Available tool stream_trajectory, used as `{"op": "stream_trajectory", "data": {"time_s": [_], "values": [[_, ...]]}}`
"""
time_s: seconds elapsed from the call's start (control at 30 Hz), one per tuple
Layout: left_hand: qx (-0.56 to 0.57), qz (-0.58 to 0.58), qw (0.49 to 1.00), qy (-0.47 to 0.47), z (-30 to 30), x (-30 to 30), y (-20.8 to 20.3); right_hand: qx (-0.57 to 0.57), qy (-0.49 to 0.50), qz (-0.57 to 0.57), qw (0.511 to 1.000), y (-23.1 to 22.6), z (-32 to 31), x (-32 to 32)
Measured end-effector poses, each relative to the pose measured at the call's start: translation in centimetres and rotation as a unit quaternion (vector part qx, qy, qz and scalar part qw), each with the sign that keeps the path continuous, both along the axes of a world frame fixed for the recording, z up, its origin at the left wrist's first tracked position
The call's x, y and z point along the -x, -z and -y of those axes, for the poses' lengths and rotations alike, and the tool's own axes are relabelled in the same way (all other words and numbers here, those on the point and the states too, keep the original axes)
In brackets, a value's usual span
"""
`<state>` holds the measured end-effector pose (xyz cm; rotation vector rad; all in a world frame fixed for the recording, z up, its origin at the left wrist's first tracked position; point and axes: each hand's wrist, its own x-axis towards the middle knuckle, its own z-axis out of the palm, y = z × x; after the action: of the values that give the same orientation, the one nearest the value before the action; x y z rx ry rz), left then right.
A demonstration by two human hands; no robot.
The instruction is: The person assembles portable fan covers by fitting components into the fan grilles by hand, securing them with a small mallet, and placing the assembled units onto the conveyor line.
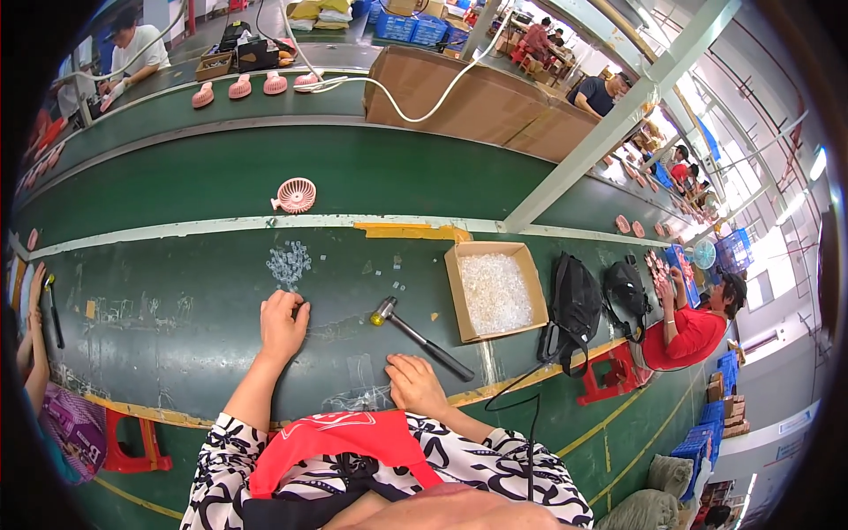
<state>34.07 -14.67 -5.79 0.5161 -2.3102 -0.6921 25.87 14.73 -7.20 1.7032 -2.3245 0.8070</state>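
Green bench (pixel 212 274), clear pieces (pixel 290 264), hammer (pixel 428 342), cardboard box (pixel 453 291), black bags (pixel 576 305)

one pile of clear pieces (pixel 290 263), one box (pixel 484 249), two black bags (pixel 577 300), one hammer (pixel 429 343) by the right hand (pixel 415 386), one pink fan head (pixel 297 195) beyond the pile.

1. Two black bags sit side by side to the right on the bench: a big backpack (pixel 577 305) and a smaller bag (pixel 625 296).
2. Just past them, somebody in a red shirt (pixel 693 338) bends over the line, a red stool (pixel 609 375) close by.
3. A pale post (pixel 609 128) slants up beyond the bench.
4. Across the way, a white cable (pixel 395 108) droops in front of a long brown cardboard sheet (pixel 477 102).
5. Blue crates (pixel 411 28) stand behind that, near yellow and white bags (pixel 320 15).
6. Down on the green floor (pixel 565 424), grey sacks (pixel 649 511) slump at the lower right.
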Motion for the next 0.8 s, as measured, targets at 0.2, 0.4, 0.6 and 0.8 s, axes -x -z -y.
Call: {"op": "stream_trajectory", "data": {"time_s": [0.2, 0.4, 0.6, 0.8], "values": [[0.004, 0.019, 0.999, 0.045, -0.2, -0.9, -0.7, -0.003, -0.001, 0.0, 1.0, 0.4, -0.2, 0.1], [0.024, 0.007, 0.999, 0.046, -0.2, -1.0, -0.3, 0.001, -0.002, 0.003, 1.0, 0.1, -0.2, 0.0], [0.02, -0.004, 0.999, 0.04, -0.1, -0.9, 0.3, 0.003, -0.003, -0.008, 1.0, 0.7, -0.2, 0.2], [-0.002, -0.034, 0.999, 0.03, 0.0, -0.9, -0.1, 0.004, -0.003, -0.015, 1.0, 0.5, -0.1, 0.2]]}}
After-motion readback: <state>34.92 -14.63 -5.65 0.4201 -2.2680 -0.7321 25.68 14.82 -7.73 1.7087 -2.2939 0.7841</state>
